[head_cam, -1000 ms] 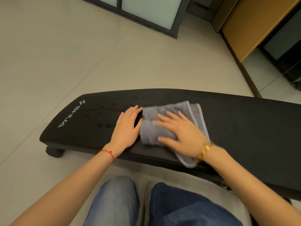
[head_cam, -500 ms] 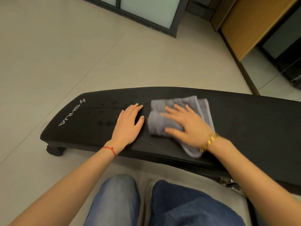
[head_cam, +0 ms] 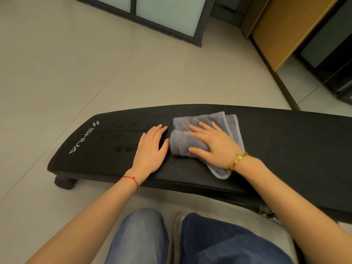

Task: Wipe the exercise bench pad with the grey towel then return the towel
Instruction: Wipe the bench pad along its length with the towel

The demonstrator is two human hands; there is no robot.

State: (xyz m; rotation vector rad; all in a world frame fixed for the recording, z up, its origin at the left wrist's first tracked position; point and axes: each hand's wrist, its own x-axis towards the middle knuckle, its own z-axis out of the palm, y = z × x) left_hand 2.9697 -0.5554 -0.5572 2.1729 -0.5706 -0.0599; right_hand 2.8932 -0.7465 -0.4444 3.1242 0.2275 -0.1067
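The right hand (head_cam: 213, 147) lay flat and spread on the grey towel (head_cam: 192, 134), palm down, fingers extended and not curled around the cloth, pressing it against the black bench pad (head_cam: 285, 145) rather than gripping it. The towel was bunched into a loose roll under the fingertips, with a folded layer showing beyond the knuckles and a corner trailing out from under the wrist toward the near edge of the pad. A gold bracelet (head_cam: 236, 161) circled that wrist. Just beside the roll, on the thumb side of the right hand, the left hand (head_cam: 152, 149) rested open and flat on the bare pad, holding nothing; its thumb tip came very close to the towel, though whether it touched could not be told. A red string (head_cam: 131, 180) ran around the left wrist. Past the left fingertips, small droplets (head_cam: 122, 148) dotted the pad, and white lettering (head_cam: 82, 138) marked its far end.
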